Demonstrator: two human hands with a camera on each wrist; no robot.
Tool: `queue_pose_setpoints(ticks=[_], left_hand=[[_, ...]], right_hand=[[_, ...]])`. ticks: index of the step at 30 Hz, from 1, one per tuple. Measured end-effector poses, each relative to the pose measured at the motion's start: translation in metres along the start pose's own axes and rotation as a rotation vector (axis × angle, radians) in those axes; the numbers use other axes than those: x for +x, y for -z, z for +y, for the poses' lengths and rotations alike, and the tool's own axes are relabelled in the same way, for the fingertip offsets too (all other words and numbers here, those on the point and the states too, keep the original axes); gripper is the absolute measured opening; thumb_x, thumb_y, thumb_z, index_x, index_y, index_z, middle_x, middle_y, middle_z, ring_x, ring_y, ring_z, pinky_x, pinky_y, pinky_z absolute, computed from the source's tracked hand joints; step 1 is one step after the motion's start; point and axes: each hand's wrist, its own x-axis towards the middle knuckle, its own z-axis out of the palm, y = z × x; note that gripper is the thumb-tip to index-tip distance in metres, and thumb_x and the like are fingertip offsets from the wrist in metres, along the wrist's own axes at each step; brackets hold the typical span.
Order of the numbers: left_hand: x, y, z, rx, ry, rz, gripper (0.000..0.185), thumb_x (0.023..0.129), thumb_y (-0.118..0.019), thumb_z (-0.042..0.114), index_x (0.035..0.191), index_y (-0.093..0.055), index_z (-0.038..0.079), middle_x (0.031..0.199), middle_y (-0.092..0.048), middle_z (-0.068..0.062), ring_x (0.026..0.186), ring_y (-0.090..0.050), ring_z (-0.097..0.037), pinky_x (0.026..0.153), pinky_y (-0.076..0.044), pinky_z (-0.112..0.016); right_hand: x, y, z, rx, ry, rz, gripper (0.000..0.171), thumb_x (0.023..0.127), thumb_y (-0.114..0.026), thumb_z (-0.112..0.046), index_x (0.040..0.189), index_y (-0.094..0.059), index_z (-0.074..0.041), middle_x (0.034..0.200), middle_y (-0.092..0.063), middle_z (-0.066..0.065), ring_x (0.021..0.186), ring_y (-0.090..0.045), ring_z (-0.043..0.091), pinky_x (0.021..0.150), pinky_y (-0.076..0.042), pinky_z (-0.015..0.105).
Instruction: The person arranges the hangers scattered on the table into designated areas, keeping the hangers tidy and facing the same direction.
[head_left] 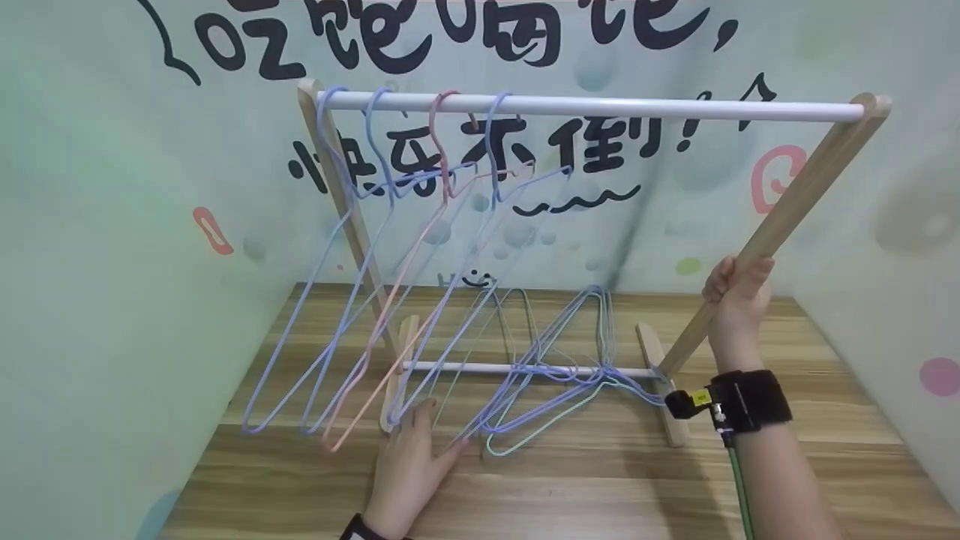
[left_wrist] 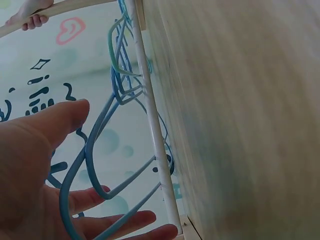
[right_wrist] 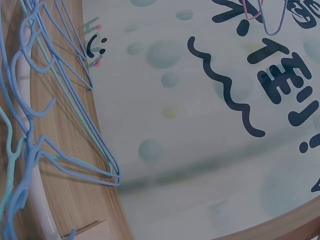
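My right hand [head_left: 739, 307] grips the slanting right wooden post [head_left: 795, 199] of a clothes rack, fingers wrapped around it. My left hand [head_left: 405, 472] is low at the front left, fingers spread, by the bottom corners of the hanging hangers. Its wrist view has blue hanger loops [left_wrist: 89, 150] crossing between the thumb and the spread fingers. Several blue hangers [head_left: 491, 217] and a pink hanger [head_left: 367, 349] hang from the white top rail [head_left: 600, 106] toward its left end. A heap of blue and green hangers [head_left: 551, 427] lies across the white lower bar [head_left: 457, 367].
The rack stands on wooden feet [head_left: 677, 420] on a wood-grain table [head_left: 570, 502]. Behind it is a pale wall [head_left: 247, 150] with black lettering and colored spots. A black wrist strap [head_left: 757, 401] with a green cable [head_left: 739, 487] runs along the right forearm.
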Motion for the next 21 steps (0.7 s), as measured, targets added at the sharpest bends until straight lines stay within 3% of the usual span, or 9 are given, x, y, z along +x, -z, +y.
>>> queue_pose_setpoints(ticks=[9, 21], left_hand=[[-0.0002, -0.0012, -0.0001, 0.008, -0.017, 0.007, 0.072, 0.068, -0.077, 0.033, 0.123, -0.044, 0.0, 0.112, -0.053, -0.022, 0.088, -0.058, -0.033, 0.07, -0.051, -0.043], [-0.0011, 0.0046, 0.0041, -0.036, -0.001, 0.0, 0.064, 0.074, -0.073, 0.026, 0.123, -0.044, -0.002, 0.116, -0.052, -0.023, 0.099, -0.055, -0.036, 0.08, -0.048, -0.044]], right_hand=[[0.0005, -0.0007, -0.0001, -0.005, 0.008, 0.012, 0.059, 0.074, -0.044, -0.066, 0.067, -0.041, -0.008, 0.056, -0.031, 0.001, 0.048, -0.024, 0.011, 0.045, -0.023, 0.019], [0.0012, -0.001, 0.001, 0.008, 0.022, 0.023, 0.063, 0.066, -0.05, -0.07, 0.067, -0.043, -0.008, 0.055, -0.032, 0.001, 0.047, -0.027, 0.01, 0.044, -0.025, 0.018]])
